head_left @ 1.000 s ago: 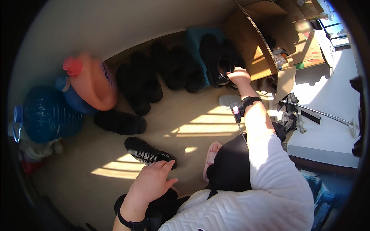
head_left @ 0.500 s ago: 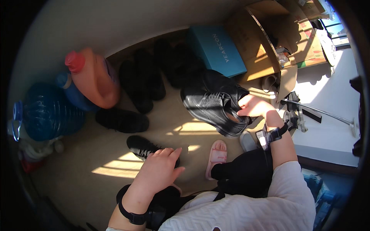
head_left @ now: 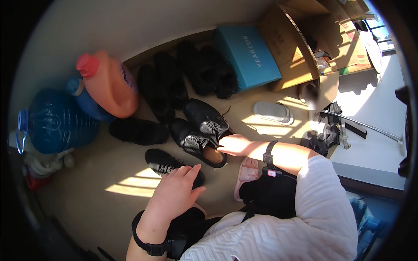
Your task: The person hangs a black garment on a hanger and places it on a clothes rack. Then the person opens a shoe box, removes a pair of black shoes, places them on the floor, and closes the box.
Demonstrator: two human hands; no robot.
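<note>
A pair of black lace-up shoes is at the middle of the view, toes pointing to the far left. My right hand [head_left: 235, 145] grips the pair at the heels, its fingers at the openings of the nearer shoe [head_left: 191, 138] and the farther shoe [head_left: 203, 115]. A tan insole shows inside the nearer one. My left hand [head_left: 176, 191] is open, fingers stretched out, over the rear part of a single black lace-up shoe [head_left: 159, 161]; whether it touches that shoe I cannot tell. Another dark shoe [head_left: 138, 132] lies just beyond, on its own.
Several dark shoes [head_left: 152, 91] line the wall, beside a blue box [head_left: 250, 56] and an open cardboard box [head_left: 289, 48]. Left stand an orange jug [head_left: 111, 89] and a blue bottle [head_left: 61, 124]. A grey slipper [head_left: 273, 113] lies right. My foot wears a pink slipper [head_left: 247, 176].
My right hand has carried the black pair leftward and nearer, down beside the other shoes. The grey slipper now shows fully. My left hand has barely moved.
</note>
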